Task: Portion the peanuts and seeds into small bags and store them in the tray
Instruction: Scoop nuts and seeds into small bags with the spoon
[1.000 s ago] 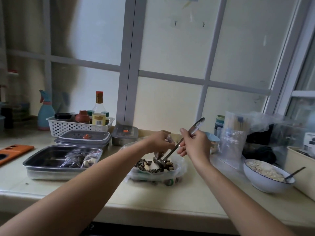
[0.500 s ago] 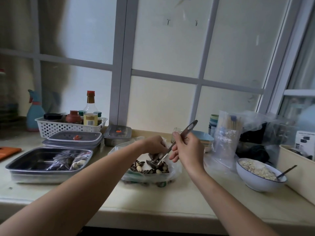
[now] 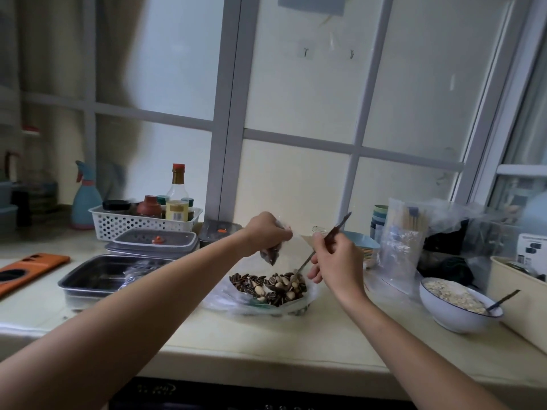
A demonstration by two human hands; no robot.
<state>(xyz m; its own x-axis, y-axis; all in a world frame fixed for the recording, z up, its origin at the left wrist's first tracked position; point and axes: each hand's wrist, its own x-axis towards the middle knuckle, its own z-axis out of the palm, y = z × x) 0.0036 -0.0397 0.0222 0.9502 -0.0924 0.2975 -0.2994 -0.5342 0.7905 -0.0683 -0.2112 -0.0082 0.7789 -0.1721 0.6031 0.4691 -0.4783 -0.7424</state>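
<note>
A mix of striped seeds and pale peanuts [image 3: 268, 287] lies in a plastic-lined bowl [image 3: 219, 300] at the counter's middle. My left hand [image 3: 266, 232] grips a small clear bag [image 3: 270, 255] above the bowl, with some dark seeds hanging in its bottom corner. My right hand [image 3: 334, 258] holds a metal spoon [image 3: 305, 263] by its handle, and the spoon's bowl dips into the mix. To the left stands a steel tray [image 3: 85, 281] with filled small bags [image 3: 139, 269] inside, partly hidden by my left forearm.
A white bowl [image 3: 444, 315] of pale kernels with a spoon sits at the right, beside a beige bin [image 3: 512, 294]. Clear bags [image 3: 399, 250] stand behind it. Lidded containers [image 3: 154, 241], a white basket of bottles [image 3: 139, 223] and an orange board [image 3: 26, 270] are at the left.
My left hand has lifted the small bag clear above the bowl. The spoon has tilted down so that its bowl now dips into the seeds and peanuts.
</note>
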